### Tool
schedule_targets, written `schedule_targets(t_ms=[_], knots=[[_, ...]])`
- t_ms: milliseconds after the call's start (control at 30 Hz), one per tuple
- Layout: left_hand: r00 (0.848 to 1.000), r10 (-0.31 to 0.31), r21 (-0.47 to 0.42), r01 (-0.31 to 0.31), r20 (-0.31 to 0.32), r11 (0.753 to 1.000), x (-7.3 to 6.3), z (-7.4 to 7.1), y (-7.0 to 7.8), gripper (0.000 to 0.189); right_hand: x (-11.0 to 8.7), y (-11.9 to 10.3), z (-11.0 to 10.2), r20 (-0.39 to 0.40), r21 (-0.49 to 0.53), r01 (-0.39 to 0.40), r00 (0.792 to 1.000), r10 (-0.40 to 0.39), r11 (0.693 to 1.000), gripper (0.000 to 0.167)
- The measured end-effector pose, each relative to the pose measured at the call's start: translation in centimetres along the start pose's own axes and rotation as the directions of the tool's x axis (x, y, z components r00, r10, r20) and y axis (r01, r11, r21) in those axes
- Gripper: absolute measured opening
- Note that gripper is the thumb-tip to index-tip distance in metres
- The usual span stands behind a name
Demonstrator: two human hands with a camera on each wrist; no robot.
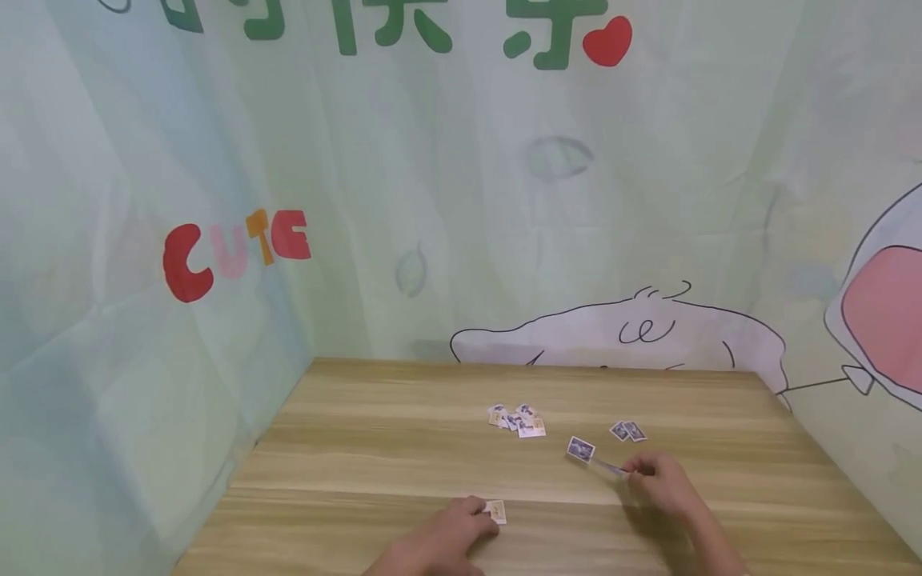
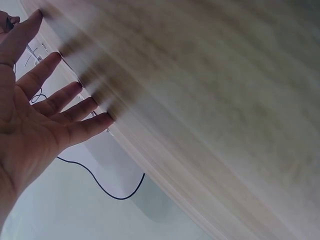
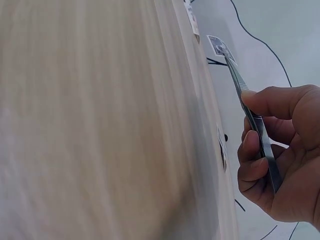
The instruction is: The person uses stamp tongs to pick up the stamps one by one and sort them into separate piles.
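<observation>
A pair of metal tweezers (image 3: 270, 162) is held in my right hand (image 1: 659, 480), thumb and fingers wrapped about its shaft. At the tweezers' tips hangs a dark, white-bordered stamp (image 1: 580, 449), raised above the table in the right wrist view (image 3: 218, 46). My left hand (image 1: 454, 532) rests its fingertips on the wood, fingers spread and fairly straight in the left wrist view (image 2: 45, 112). Between its thumb and fingers, in the head view, lies a pale yellowish stamp (image 1: 497, 510), partly covered by the hand.
On the wooden table (image 1: 346, 448), an overlapping group of pale stamps (image 1: 531, 428) lies toward the middle back. Two dark stamps (image 1: 628, 431) overlap each other farther right, beyond the right hand. A printed cloth backdrop (image 1: 461, 200) stands behind the table and along its sides.
</observation>
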State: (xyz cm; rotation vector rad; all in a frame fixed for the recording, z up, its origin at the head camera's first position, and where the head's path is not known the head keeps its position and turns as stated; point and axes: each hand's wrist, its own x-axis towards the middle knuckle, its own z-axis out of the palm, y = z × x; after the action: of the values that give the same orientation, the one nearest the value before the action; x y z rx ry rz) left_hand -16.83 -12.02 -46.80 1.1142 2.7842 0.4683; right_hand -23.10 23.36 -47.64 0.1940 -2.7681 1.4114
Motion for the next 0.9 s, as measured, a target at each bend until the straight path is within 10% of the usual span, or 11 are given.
schedule_targets(t_ms=[900], knots=[[0.999, -0.039, -0.002, 0.039, 0.020, 0.999, 0.1, -0.6, 0.4, 0.051, -0.6, 2.3, -3.5, -0.044, -0.055, -0.095, 0.995, 0.093, 0.994, 0.015]])
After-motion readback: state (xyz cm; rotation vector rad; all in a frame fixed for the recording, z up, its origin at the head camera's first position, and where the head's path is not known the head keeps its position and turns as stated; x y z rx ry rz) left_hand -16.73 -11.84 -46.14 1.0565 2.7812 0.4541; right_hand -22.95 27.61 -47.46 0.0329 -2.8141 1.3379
